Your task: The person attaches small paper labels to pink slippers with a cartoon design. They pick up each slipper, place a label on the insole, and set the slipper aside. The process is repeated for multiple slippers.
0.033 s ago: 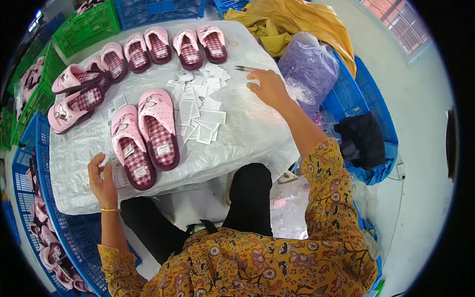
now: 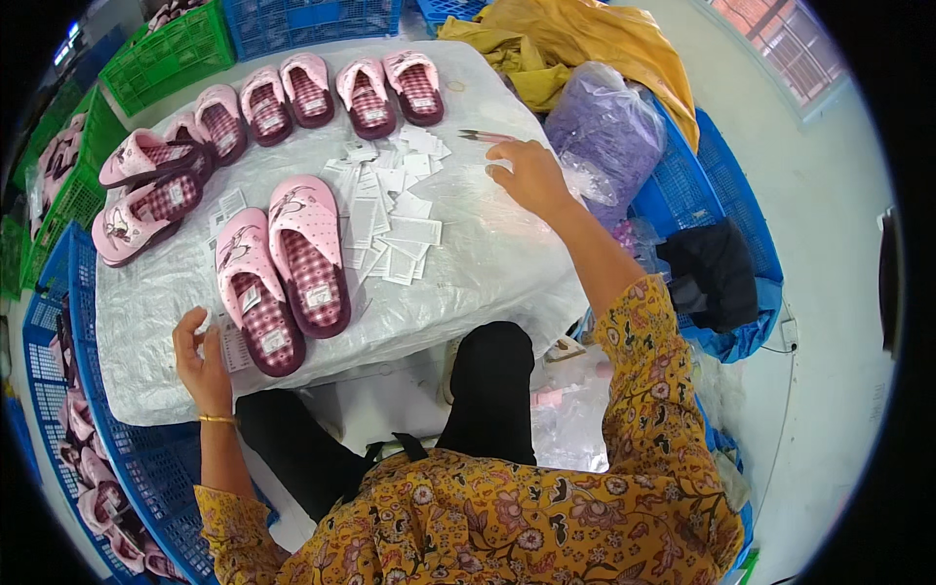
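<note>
Only view drifting slightly since earlier frame; we're holding left hand point(image 2: 203, 366) and right hand point(image 2: 531, 180) with fingers parted, front slippers point(image 2: 310, 263) sitting centre-left seemingly labelled, other slippers point(image 2: 308, 93) lining upper left, loose labels point(image 2: 413, 230) remaining mid-frame.

Just beyond the fingers of the right hand point(image 2: 531, 180), the slim pointed tool point(image 2: 485, 136) is too small to identify surely; left of them, print on the loose white labels point(image 2: 409, 230) is too fine to read. Right of the left hand's point(image 2: 203, 370) fingers, a pink slipper point(image 2: 244, 255) partly covers a printed sheet point(image 2: 235, 351). Well beyond those fingers, a green crate point(image 2: 171, 51) is cut off by the upper edge.
</note>
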Action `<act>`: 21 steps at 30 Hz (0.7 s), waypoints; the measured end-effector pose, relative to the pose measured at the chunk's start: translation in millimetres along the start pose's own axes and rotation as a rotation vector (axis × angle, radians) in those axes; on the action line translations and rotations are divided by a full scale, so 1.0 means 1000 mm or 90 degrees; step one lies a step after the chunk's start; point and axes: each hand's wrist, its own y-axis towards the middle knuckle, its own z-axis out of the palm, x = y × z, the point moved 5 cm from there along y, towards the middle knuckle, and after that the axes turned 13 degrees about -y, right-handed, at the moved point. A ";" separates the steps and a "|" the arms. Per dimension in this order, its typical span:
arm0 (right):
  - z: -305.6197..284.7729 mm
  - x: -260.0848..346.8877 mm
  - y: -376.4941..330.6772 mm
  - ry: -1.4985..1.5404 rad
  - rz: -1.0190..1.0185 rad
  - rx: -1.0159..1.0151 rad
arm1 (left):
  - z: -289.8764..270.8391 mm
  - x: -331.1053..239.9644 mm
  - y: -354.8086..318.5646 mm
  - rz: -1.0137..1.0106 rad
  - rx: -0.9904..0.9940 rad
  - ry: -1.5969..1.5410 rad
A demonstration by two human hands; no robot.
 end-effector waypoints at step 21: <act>-0.026 -0.026 -0.127 0.141 0.077 -0.142 | 0.032 -0.049 -0.024 0.117 0.023 0.042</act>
